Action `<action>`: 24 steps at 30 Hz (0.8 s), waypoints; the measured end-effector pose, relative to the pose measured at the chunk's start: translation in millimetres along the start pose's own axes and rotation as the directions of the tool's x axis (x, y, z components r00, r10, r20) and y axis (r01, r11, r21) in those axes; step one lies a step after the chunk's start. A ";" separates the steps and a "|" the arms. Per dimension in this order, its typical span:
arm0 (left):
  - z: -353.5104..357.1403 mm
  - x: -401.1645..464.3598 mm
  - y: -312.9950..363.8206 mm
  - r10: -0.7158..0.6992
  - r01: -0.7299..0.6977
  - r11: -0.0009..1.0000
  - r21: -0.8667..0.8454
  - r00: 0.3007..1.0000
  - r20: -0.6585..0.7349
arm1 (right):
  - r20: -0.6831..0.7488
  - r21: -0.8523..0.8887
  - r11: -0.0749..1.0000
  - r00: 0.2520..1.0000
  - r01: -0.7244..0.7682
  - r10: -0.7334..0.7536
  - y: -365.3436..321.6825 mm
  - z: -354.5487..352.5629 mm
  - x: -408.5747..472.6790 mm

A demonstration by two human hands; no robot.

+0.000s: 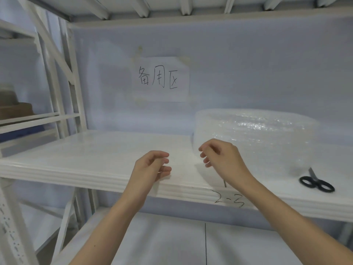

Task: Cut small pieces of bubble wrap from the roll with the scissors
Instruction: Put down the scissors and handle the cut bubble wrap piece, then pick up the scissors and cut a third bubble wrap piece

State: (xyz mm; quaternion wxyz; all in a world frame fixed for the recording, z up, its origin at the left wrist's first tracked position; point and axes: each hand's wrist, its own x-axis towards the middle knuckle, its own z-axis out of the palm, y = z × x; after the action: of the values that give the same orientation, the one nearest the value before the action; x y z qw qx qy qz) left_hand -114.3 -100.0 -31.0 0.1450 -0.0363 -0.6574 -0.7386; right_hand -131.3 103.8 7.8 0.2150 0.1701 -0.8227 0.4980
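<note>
On shelf edge (122, 183) (white): "2-3" (229, 200).

head view, seemingly near, facing shelf (95, 150)

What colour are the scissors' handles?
Black, on the scissors lying on the shelf; head view.

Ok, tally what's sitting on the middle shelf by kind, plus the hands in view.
Bubble wrap roll: 1
Scissors: 1
Hands: 2, left hand and right hand, both holding nothing
Total: 4
</note>
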 end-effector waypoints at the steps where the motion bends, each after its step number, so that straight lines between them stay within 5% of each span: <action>1: 10.6 -2.4 -1.1 -0.005 0.005 1.000 0.010 1.000 0.031 | -0.028 -0.044 0.999 1.000 0.002 -0.003 3.4 -14.3 -12.5; 5: 55.3 -12.5 -3.0 0.005 -0.011 0.999 0.044 0.990 0.143 | -0.219 -0.291 0.956 0.975 -0.035 -0.031 30.8 -81.4 -55.3; 10: 105.7 -17.7 -7.5 0.075 -0.120 0.965 0.233 0.978 0.193 | -0.425 -0.453 0.840 0.901 -0.299 0.091 77.0 -172.0 -67.9; 15: 142.0 -12.7 -15.5 0.113 -0.240 0.797 0.554 0.961 0.254 | -0.394 -0.624 0.644 0.890 -0.443 0.230 106.4 -200.0 -56.3; 24: 163.5 -16.2 -16.1 0.104 -0.291 0.752 0.591 0.938 0.330 | -0.286 -0.738 0.467 0.852 -0.487 0.438 90.4 -201.7 -39.0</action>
State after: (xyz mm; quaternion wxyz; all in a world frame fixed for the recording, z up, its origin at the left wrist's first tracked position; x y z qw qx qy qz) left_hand -125.3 64.7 -28.6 0.1337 -0.1582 -0.8725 -0.4425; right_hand -105.6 326.7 2.9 0.1474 -0.1854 -0.9632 0.1271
